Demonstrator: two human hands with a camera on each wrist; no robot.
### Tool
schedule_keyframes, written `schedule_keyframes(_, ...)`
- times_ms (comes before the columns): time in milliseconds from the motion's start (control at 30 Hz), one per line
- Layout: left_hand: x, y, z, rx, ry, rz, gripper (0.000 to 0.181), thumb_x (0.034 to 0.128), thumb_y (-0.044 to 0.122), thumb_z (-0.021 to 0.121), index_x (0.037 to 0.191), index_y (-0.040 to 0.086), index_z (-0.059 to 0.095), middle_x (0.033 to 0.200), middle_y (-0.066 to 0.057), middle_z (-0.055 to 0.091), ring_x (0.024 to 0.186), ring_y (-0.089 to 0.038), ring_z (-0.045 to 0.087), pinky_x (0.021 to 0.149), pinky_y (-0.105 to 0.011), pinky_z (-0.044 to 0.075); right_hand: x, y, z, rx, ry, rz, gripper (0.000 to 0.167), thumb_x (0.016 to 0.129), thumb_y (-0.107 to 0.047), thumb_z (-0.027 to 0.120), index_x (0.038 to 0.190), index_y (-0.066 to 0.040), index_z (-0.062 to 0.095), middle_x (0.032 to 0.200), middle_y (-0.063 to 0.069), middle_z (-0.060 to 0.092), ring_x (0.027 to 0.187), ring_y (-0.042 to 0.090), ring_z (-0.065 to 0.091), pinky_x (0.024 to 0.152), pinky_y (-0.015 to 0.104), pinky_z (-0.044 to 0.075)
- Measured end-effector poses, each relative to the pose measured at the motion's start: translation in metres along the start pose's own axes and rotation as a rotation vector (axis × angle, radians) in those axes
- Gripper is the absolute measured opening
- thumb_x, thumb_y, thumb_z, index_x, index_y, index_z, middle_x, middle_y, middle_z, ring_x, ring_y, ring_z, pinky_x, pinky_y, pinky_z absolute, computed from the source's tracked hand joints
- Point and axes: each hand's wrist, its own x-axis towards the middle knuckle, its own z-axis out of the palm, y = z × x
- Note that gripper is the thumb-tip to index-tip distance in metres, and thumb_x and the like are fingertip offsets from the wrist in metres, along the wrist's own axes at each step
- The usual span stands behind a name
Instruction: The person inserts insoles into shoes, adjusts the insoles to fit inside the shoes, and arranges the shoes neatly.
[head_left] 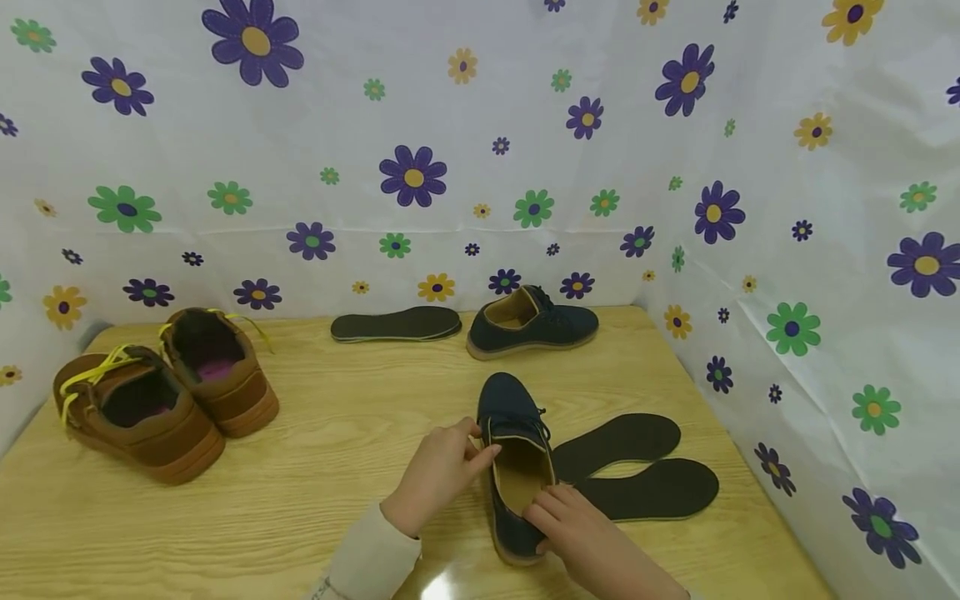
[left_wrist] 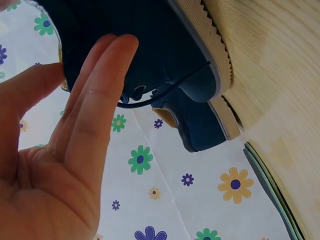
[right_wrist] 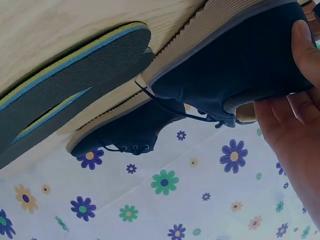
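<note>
A dark navy lace-up shoe [head_left: 504,398] stands on the table in front of me, its toe pointing away and its tan inside showing. My left hand [head_left: 441,468] holds the left side of its opening, thumb at the collar edge and fingers along the outer side in the left wrist view. At the heel, my right hand [head_left: 583,527] grips the collar. In the right wrist view its fingers go into the opening and the thumb presses the outside of the shoe [right_wrist: 235,65]. Two dark insoles [head_left: 645,492] lie just right of the shoe, partly behind my right hand.
The matching navy shoe [head_left: 555,329] stands at the back, beside a dark insole piece [head_left: 397,323]. Brown shoes [head_left: 142,417] with yellow laces stand at the left. A white flowered cloth [head_left: 337,117] walls the wooden table [head_left: 337,467] at the back and right.
</note>
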Motion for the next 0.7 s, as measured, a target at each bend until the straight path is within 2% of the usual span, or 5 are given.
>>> schedule_keyframes(400, -0.004, 0.004, -0.005, 0.004, -0.012, 0.003, 0.021, 0.0906, 0.017, 0.067, 0.095, -0.004, 0.062, 0.073, -0.007, 0.070, 0.057, -0.010, 0.063, 0.050, -0.021, 0.047, -0.004, -0.003, 0.006, 0.060, 0.025, 0.033, 0.044, 0.069, -0.011, 0.084, 0.106, -0.015, 0.060, 0.098, -0.008, 0.054, 0.090, 0.010, 0.049, 0.082, 0.028, 0.046)
schedule_keyframes(500, -0.006, 0.005, -0.006, 0.004, -0.004, 0.006, 0.020, 0.0893, 0.015, 0.067, 0.093, -0.004, 0.061, 0.073, -0.008, 0.070, 0.057, -0.012, 0.063, 0.050, -0.021, 0.047, -0.005, -0.004, 0.005, 0.123, 0.017, 0.056, 0.042, 0.072, -0.010, 0.082, 0.108, -0.015, 0.060, 0.100, -0.008, 0.053, 0.090, 0.009, 0.048, 0.081, 0.027, 0.046)
schedule_keyframes(567, -0.006, 0.005, -0.007, 0.008, 0.004, 0.010, 0.018, 0.0885, 0.013, 0.068, 0.092, -0.003, 0.061, 0.072, -0.008, 0.069, 0.057, -0.012, 0.063, 0.049, -0.021, 0.047, -0.005, -0.004, 0.003, 0.211, 0.019, 0.083, 0.038, 0.077, -0.012, 0.079, 0.110, -0.015, 0.060, 0.105, -0.007, 0.052, 0.093, 0.009, 0.048, 0.080, 0.024, 0.046)
schedule_keyframes(633, -0.006, 0.005, -0.007, 0.012, 0.012, 0.015, 0.017, 0.0881, 0.013, 0.068, 0.091, -0.003, 0.061, 0.071, -0.008, 0.069, 0.057, -0.012, 0.063, 0.049, -0.021, 0.046, -0.006, -0.001, 0.000, 0.306, 0.062, 0.118, 0.035, 0.081, -0.015, 0.076, 0.112, -0.015, 0.060, 0.110, -0.006, 0.050, 0.096, 0.009, 0.048, 0.081, 0.025, 0.047)
schedule_keyframes(700, -0.006, 0.005, -0.007, 0.018, 0.019, 0.025, 0.017, 0.0878, 0.012, 0.068, 0.090, -0.003, 0.061, 0.070, -0.007, 0.069, 0.056, -0.011, 0.062, 0.048, -0.020, 0.046, -0.010, 0.006, -0.007, 0.357, 0.144, 0.181, 0.032, 0.083, -0.016, 0.075, 0.112, -0.016, 0.062, 0.113, -0.004, 0.050, 0.097, 0.011, 0.049, 0.079, 0.027, 0.048)
